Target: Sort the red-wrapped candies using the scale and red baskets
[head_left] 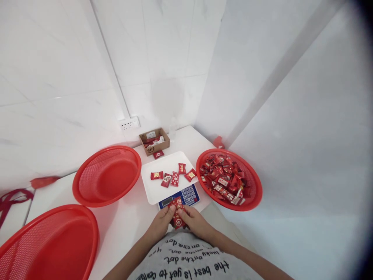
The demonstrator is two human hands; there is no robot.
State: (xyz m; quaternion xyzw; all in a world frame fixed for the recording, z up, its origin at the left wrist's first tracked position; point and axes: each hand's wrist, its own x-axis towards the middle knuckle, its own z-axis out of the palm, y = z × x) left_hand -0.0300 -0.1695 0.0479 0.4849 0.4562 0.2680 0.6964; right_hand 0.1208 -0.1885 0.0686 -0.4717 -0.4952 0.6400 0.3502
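Observation:
Both my hands meet close to my body, at the front of a digital scale. Between them is a red packet (178, 222) with gold print; my left hand (161, 222) grips its left side and my right hand (196, 221) its right side, thumbs on top. Whether it is one packet or a small stack I cannot tell. Just beyond, the blue scale (190, 196) shows its keypad under a white tray (154, 192). Several small red wrapped packets (175, 179) lie spread on the tray.
At the right, a red plastic basket (258, 194) holds a heap of red packets. Two red baskets stand at the left, one farther back (106, 179) and one nearer (61, 249). A small cardboard box (159, 147) with red items sits behind the tray, against the wall with its socket (129, 123).

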